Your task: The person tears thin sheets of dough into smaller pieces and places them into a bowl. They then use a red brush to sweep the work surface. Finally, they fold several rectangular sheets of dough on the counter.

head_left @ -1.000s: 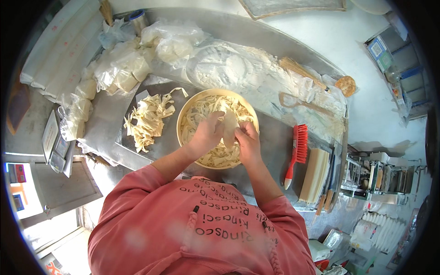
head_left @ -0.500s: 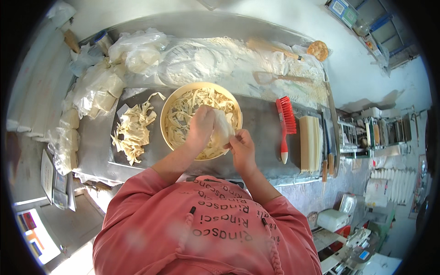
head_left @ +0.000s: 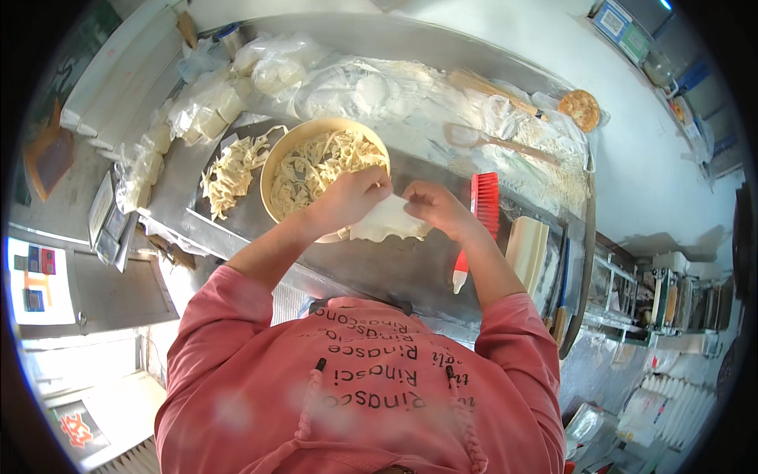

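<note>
1. Pinching the upper edge of a thin, off-white sheet of dough, the left hand has its fingers curled closed.
2. The right hand grips the sheet's upper right corner, thumb and fingertips drawn together.
3. Below and between both hands, the sheet hangs beside the near right rim of a round, pale-yellow basin holding tangled, cream-coloured strips.
4. Left of the basin lies a loose, cream-coloured heap of flat strips.
5. A red, long-bristled brush lies partly hidden behind the right forearm.
</note>
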